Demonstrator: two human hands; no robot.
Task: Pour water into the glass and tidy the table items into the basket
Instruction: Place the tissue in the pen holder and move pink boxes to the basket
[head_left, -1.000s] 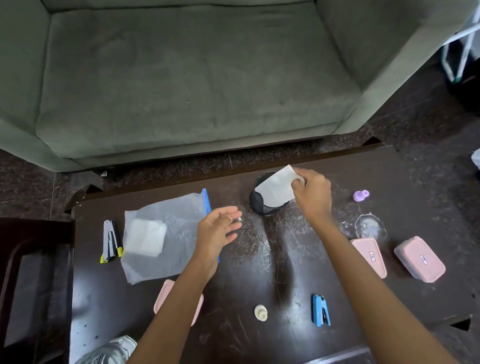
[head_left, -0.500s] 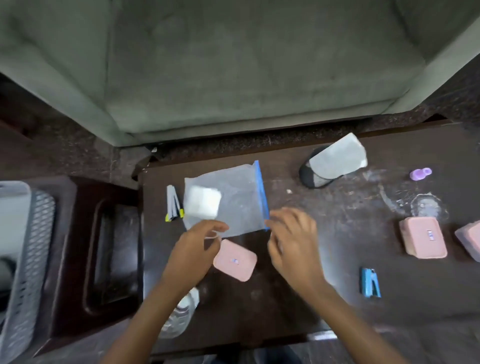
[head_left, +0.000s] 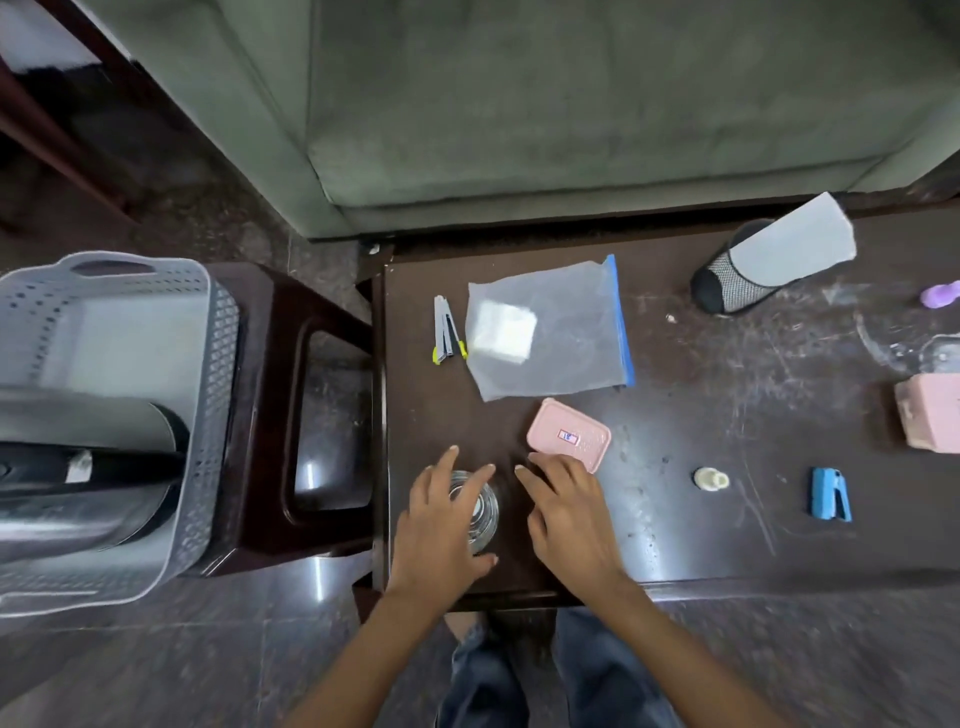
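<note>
Glass (head_left: 480, 512) stands near the front left corner of the dark, scratched wooden worktop (head_left: 727, 426), clear and round, seen from above and mostly covered by the left hand (head_left: 441, 514). That hand comes in from the near edge, palm down. Its fingers curve over the far side of the rim and the thumb hooks the near side, so it holds the glass. The right hand (head_left: 569, 512) lies just beside it, palm down and flat, its 4 fingers straight and a little spread, holding nothing. Its fingertips end at the near edge of a pink plastic lid (head_left: 569, 434) with rounded corners, and I cannot tell whether they touch it.

Farther right sit a small cream cap (head_left: 710, 479) and a blue stapler (head_left: 830, 493). Beyond the lid lies a frosted zip bag (head_left: 571, 338) with a blue seal strip and a white square pad (head_left: 501, 332) inside. Just left of it is a grey clip-like tool (head_left: 445, 332) with yellow-green tips. A pink box (head_left: 930, 418) is at the right edge. Behind it, a black mesh cup (head_left: 737, 280) lies tipped over with white paper (head_left: 795, 244) in its mouth.

Left of the worktop, a grey perforated plastic basket (head_left: 213, 364) sits on a dark stool (head_left: 291, 415) and holds a blurred metal vessel (head_left: 78, 426). A green fabric sofa (head_left: 571, 104) is farthest
</note>
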